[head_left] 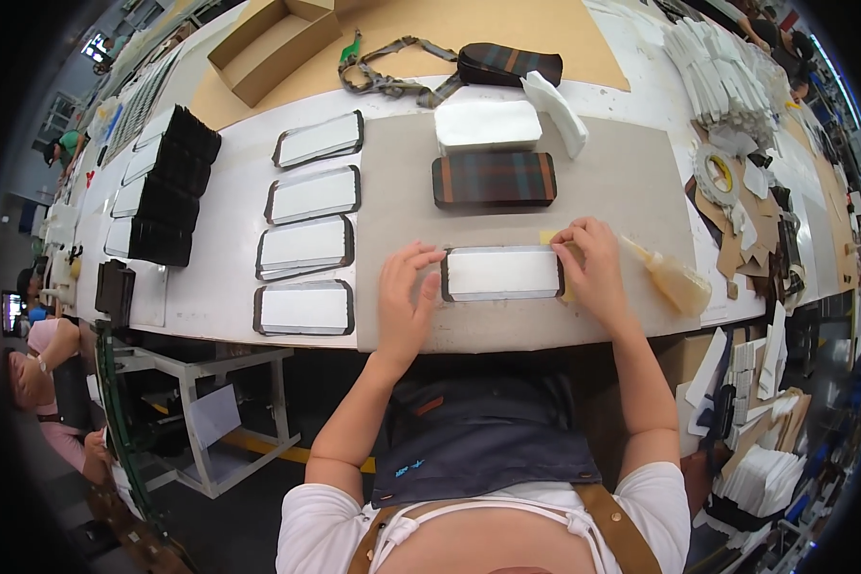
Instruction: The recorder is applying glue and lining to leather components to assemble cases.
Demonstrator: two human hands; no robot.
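Observation:
A flat oblong panel [503,274], white on top with dark rounded edging at both ends, lies before me on a grey board [392,206]. Beside its left end, my left hand [409,297] is open, fingers spread and curved. Thumb and fingers of my right hand [591,264] pinch together at the panel's upper right corner. A scrap of yellow [547,236] shows by that corner. Just beyond lies a dark plaid oblong piece [495,180], with a white stack [488,126] behind it. To the right, a translucent bottle with a narrow nozzle [677,283] lies tilted.
Several similar panels [304,308] form a column at the left, and black-edged stacks [153,239] stand farther left. At the back are an open cardboard box [273,48], a plaid case [510,65] and a strap [383,81]. A tape roll [716,174] lies right.

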